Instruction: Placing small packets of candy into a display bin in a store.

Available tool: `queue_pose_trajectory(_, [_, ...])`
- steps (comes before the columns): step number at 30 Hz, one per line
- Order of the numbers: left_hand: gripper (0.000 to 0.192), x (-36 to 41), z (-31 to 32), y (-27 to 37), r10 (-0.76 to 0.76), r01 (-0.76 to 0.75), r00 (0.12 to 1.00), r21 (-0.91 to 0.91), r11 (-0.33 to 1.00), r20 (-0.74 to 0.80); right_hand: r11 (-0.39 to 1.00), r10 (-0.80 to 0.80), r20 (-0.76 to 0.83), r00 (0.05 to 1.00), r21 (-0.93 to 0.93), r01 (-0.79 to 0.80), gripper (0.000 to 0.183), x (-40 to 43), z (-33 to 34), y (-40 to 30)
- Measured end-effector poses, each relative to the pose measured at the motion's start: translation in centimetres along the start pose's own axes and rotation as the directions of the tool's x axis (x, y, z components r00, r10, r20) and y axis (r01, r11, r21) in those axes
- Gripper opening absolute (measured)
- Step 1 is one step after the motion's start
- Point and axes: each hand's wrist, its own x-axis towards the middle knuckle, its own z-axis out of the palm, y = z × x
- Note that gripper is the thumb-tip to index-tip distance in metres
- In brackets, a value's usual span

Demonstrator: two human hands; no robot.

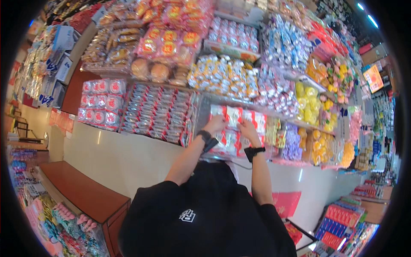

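Note:
My left hand (pixel 217 124) and my right hand (pixel 248 129) are over a clear plastic bin (pixel 201 110) in front of me. Between them is a white-and-red wrapped packet (pixel 234 116), its left edge pinched by my left fingers and its right edge by my right. More packets (pixel 227 141) of the same kind lie in rows beneath and around it. Just left of the bin, dark wrapped snack packs with red ends (pixel 157 112) stand in columns. Gold-wrapped pieces (pixel 273 133) fill the compartment to the right.
Beyond the bin are trays of silver-and-yellow wrapped sweets (pixel 223 75), pink-bagged pastries (pixel 168 46) and boxed white packs (pixel 234 33). Purple packets (pixel 291 141) and orange round packs (pixel 322 146) sit to the right. A brown counter (pixel 86 189) stands at lower left, a red box (pixel 285 202) behind my right arm.

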Motion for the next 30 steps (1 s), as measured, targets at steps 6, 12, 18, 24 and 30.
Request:
queue_pose_trajectory(6, [0.028, -0.4, -0.3, -0.6, -0.137, 0.143, 0.988, -0.092, 0.985, 0.067, 0.981, 0.165, 0.129, 0.978, 0.077, -0.175, 0.029, -0.3, -0.4, -3.6])
queue_pose_trajectory(12, [0.027, 0.0, -0.1, 0.4, -0.083, 0.084, 0.996, -0.047, 0.995, 0.028, 0.989, 0.142, 0.062, 0.988, 0.032, -0.144, 0.033, 0.9, 0.2, -0.7])
queue_pose_trajectory(18, [0.03, 0.1, 0.0, 0.3, -0.067, 0.067, 0.998, 0.05, 0.996, -0.003, 0.987, 0.141, 0.062, 0.988, 0.066, -0.145, 0.036, 0.8, 0.2, -1.1])
queue_pose_trajectory(24, [0.029, -0.2, 0.0, -0.1, -0.023, 0.025, 1.0, 0.152, 0.988, -0.016, 0.988, 0.152, 0.007, 0.988, -0.037, -0.152, 0.043, 0.7, 0.6, -1.9])
queue_pose_trajectory(30, [0.028, -0.1, 0.5, 0.1, -0.103, 0.102, 0.994, 0.067, 0.992, 0.019, 0.978, 0.008, -0.142, 0.99, -0.207, -0.038, 0.044, 0.6, 1.3, -0.6])
